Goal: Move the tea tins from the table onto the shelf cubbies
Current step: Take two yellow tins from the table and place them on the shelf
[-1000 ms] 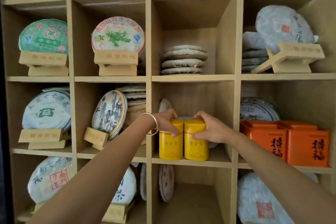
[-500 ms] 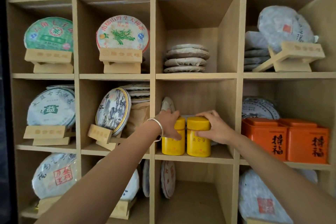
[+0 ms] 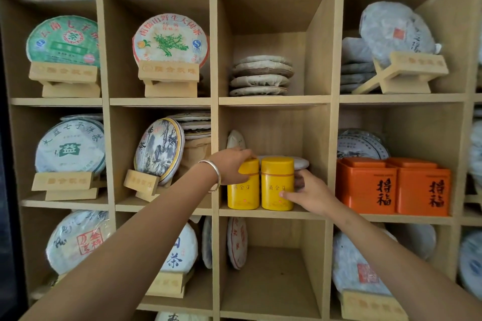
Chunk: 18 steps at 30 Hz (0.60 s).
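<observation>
Two yellow tea tins stand upright side by side on the board of the middle shelf cubby (image 3: 307,214). My left hand (image 3: 230,167), with a silver bangle on its wrist, grips the left yellow tin (image 3: 243,191) round its lid and upper left side. My right hand (image 3: 310,194) holds the right yellow tin (image 3: 276,182) low on its right side, thumb on the front and fingers behind it. Both tins touch each other and rest on the board.
Two orange square tins (image 3: 391,186) fill the cubby to the right. Wrapped tea cakes lie flat behind the yellow tins (image 3: 300,163) and stacked in the cubby above (image 3: 260,75). Cakes on wooden stands (image 3: 159,151) occupy the left cubbies. The cubby below (image 3: 273,268) holds upright cakes at its left.
My right hand slid from the right tin's lid down to its lower right side. My left hand stayed on the left tin. Both tins remain standing on the shelf board.
</observation>
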Available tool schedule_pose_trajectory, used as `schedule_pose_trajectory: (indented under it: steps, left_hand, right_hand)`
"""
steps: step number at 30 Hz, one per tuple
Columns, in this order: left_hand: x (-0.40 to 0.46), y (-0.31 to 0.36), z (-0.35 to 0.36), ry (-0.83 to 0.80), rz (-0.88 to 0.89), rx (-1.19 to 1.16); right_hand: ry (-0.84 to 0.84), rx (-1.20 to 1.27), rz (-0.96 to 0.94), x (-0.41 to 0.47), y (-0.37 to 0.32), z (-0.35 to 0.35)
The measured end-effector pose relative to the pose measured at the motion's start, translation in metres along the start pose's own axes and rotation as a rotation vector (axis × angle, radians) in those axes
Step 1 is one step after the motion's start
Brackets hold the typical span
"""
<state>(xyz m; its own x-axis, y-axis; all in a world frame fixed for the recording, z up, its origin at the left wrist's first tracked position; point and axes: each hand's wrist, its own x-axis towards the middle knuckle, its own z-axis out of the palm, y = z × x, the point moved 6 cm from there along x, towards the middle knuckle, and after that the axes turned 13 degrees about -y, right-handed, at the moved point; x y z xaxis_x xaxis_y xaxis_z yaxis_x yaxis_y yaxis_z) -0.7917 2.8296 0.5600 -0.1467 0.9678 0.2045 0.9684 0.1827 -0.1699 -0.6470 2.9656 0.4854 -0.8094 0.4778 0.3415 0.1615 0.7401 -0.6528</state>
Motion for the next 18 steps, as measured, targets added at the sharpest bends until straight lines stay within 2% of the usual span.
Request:
schedule_pose_trajectory:
  steps: [7, 13, 18]
  left_hand:
    - [-0.001, -0.007, 0.0, -0.022, -0.061, 0.086]
    - [-0.003, -0.006, 0.004, 0.034, -0.072, 0.251]
    - [-0.003, -0.003, 0.001, 0.025, -0.061, 0.249]
  right_hand:
    - [-0.015, 0.017, 0.018, 0.013, -0.003, 0.014]
    - [0.001, 0.009, 0.018, 0.013, -0.001, 0.016]
    - [-0.001, 0.012, 0.01, 0.013, -0.002, 0.016]
